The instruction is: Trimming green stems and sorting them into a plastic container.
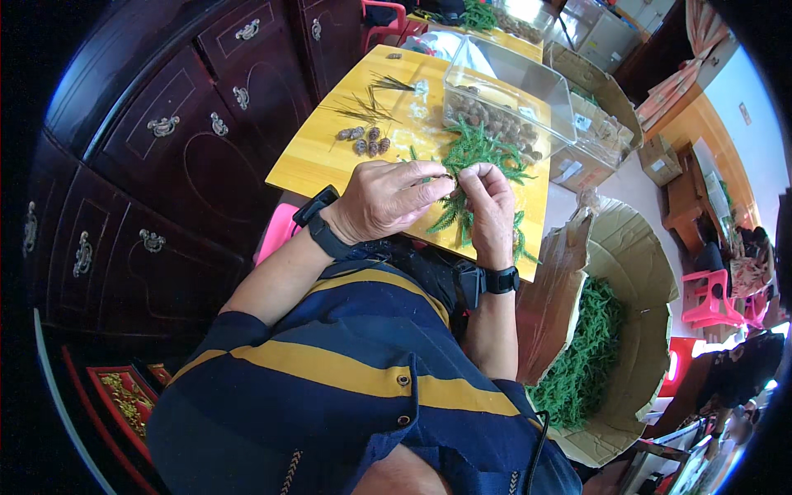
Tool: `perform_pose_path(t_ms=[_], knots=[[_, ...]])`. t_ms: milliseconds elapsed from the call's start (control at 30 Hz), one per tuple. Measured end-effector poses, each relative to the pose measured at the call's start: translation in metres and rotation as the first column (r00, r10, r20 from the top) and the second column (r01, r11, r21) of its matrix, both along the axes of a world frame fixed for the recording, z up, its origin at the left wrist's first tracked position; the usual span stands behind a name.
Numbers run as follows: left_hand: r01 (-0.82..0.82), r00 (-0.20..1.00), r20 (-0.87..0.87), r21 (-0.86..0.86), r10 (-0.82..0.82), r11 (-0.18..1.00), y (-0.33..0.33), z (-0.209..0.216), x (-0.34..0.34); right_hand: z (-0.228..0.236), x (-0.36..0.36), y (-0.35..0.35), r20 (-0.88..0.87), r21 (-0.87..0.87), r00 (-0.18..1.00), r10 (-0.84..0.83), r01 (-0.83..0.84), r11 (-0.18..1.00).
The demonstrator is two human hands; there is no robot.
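Observation:
Over the yellow table (309, 140), my left hand (392, 194) and my right hand (489, 206) meet with bent fingers. Thumb and forefinger of each are pinched together on something small that the fingers mostly cover. Green artificial sprigs (478, 148) lie piled just beyond my fingertips, and more of them show beneath and between my hands. Left of the pile is a small group of brown pine cones (373, 148). Thin dark stems (363, 107) lie scattered behind those cones. A clear plastic bin (561, 111) at the back right holds many brown pine cones (487, 115).
A large open cardboard box (635, 272) full of green sprigs (586, 355) stands at my right, against the table. Dark wooden cabinets (190, 157) line the left. Part of a pink stool (279, 233) shows under the table's near left edge. Another person (742, 371) is at the far right.

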State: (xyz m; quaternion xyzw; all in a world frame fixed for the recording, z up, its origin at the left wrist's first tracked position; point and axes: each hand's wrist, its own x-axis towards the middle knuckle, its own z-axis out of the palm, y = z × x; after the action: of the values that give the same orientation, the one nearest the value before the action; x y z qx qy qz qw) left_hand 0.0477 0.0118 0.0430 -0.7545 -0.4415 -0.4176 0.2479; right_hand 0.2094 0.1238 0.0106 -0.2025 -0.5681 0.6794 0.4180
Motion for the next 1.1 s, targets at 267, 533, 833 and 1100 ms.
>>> perform_pose_path(t_ms=[267,533,833,1100], knots=[[0.018,1.000,0.010,-0.062,-0.018,0.998,0.000,0.001,0.001,-0.002,0.001,0.001,-0.014,-0.006,1.000,0.001,-0.001,1.000],[0.019,1.000,0.003,-0.073,-0.019,0.997,0.002,-0.001,0.000,0.000,0.003,0.002,-0.012,-0.009,1.000,0.003,-0.003,1.000],[-0.018,1.000,-0.001,-0.049,0.018,0.999,0.010,-0.009,-0.006,-0.008,0.004,0.006,-0.011,-0.033,0.981,0.192,-0.192,0.981],[-0.029,1.000,-0.002,0.000,0.029,1.000,0.008,-0.014,-0.003,-0.011,-0.001,0.005,-0.036,0.026,0.975,0.218,-0.217,0.976]])
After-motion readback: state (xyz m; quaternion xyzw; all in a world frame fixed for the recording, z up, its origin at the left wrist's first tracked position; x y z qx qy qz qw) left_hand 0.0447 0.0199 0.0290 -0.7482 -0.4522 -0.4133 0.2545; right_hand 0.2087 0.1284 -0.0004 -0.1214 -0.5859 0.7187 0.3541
